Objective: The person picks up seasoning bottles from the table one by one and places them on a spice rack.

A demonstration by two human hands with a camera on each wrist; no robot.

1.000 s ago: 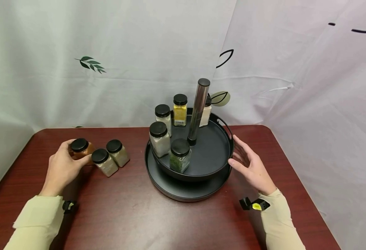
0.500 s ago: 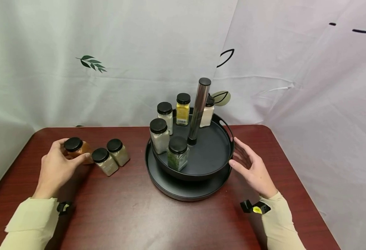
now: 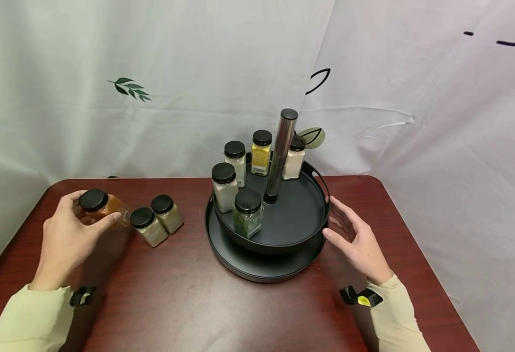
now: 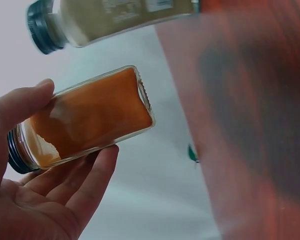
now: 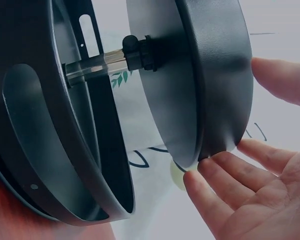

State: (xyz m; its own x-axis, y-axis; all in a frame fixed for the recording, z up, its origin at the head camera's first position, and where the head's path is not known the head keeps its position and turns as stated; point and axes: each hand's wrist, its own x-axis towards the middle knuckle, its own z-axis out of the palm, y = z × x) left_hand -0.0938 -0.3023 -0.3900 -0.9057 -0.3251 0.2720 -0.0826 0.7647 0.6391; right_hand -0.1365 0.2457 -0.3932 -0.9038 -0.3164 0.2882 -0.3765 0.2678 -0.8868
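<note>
My left hand (image 3: 61, 239) holds a spice jar of orange powder (image 4: 92, 117) between thumb and fingers. The jar leans sideways, its black lid toward the palm. Beside it on the table are two spice jars: a pale one (image 3: 154, 232) and a greenish one (image 3: 172, 220). My right hand (image 3: 357, 239) touches the right side of the upper tray (image 3: 297, 215) of a black two-tier stand, with fairly straight, spread fingers, as the right wrist view shows. On that tray stand a jar of green herbs (image 3: 247, 220), a yellow spice jar (image 3: 261, 159) and several whitish ones.
A clear post with a black cap (image 3: 279, 156) rises from the upper tray. The wider lower tray (image 3: 264, 271) sits beneath on the reddish-brown table (image 3: 174, 303). White fabric with leaf prints (image 3: 187, 88) hangs behind the table.
My left hand has drawn the orange spice jar leftward, away from the two beside it, tilting it. The upper tray has turned slightly clockwise with its jars; my right hand stays at its rim.
</note>
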